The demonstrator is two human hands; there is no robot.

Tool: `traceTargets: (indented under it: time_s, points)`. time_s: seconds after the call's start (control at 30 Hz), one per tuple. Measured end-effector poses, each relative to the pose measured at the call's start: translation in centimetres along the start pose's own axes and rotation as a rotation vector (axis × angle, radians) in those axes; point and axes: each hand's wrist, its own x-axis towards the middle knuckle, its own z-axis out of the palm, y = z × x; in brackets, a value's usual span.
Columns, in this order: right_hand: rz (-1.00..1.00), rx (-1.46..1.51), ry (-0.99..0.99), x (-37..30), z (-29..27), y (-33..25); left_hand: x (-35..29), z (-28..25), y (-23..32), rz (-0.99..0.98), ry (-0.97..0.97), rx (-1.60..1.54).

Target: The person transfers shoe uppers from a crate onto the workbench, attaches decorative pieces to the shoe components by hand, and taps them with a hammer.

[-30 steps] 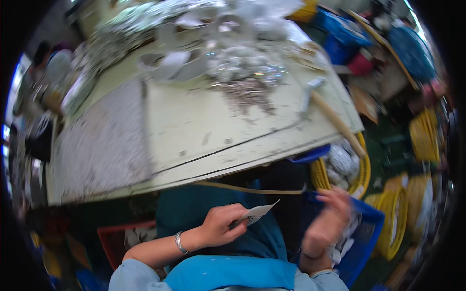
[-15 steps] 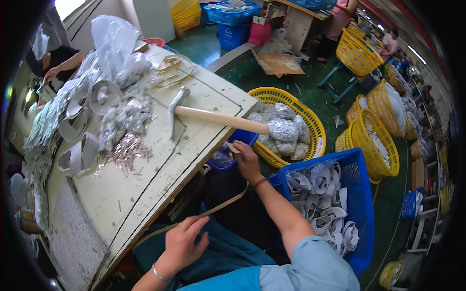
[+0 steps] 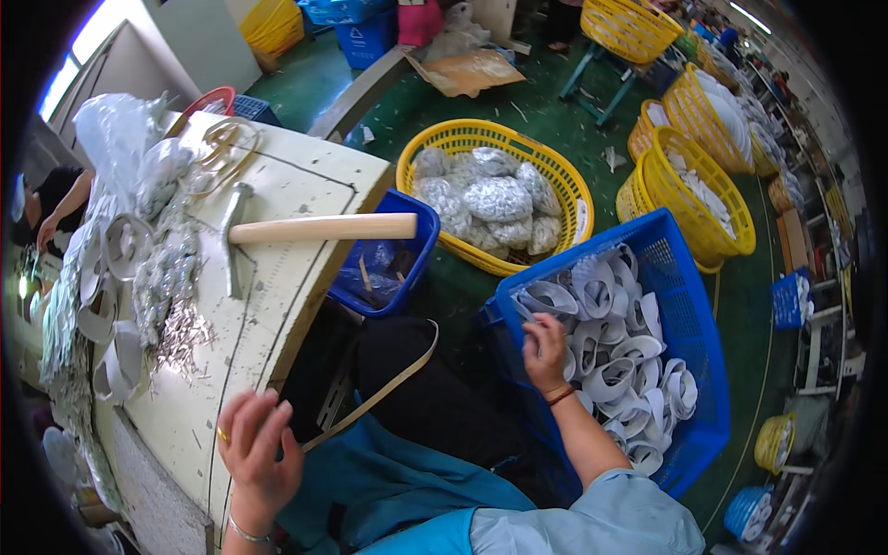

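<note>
My left hand [image 3: 254, 453] is raised at the near edge of the table [image 3: 305, 310], its fingers loosely bent and apart, with nothing in them. My right hand [image 3: 548, 351] hangs over the near-left side of a blue crate [image 3: 708, 370], fingers curled but apart, beside the white band loops [image 3: 638, 348] that fill it. No held thing shows in it. A narrow tan strip [image 3: 393, 384] curves across my dark lap from the table edge, below and between my hands. A tool with a pale wooden handle [image 3: 324, 228] and curved metal head [image 3: 233, 242] juts past the table edge.
White band loops [image 3: 120, 365], silvery scraps [image 3: 185, 342] and a plastic bag [image 3: 116, 139] cover the table's left side. A blue bin [image 3: 407, 268] and a yellow basket [image 3: 572, 185] of silvery bundles stand beyond the edge. More yellow baskets [image 3: 712, 208] line the right. Another person's arm [image 3: 69, 203] shows far left.
My right hand has left the tan strip's end near the table edge and moved right to the crate. My left hand has risen and moved left, off the strip. The view has shifted right.
</note>
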Motion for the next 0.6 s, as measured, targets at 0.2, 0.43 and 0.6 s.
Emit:
traceTargets:
  time_s: [0.2,0.43,0.6]
  points:
    - [0.495,-0.115,0.155,-3.8,-0.5,13.8,5.4,2.5,0.0,-0.038,-0.147,0.117]
    - [0.798,-0.646,-0.514,-0.9,0.2,19.7,7.3,3.9,0.3,-0.079,-0.212,0.271]
    - [0.993,-0.408,-0.449,-2.9,2.3,28.3,7.7,4.6,0.7,-0.101,-0.284,0.373]
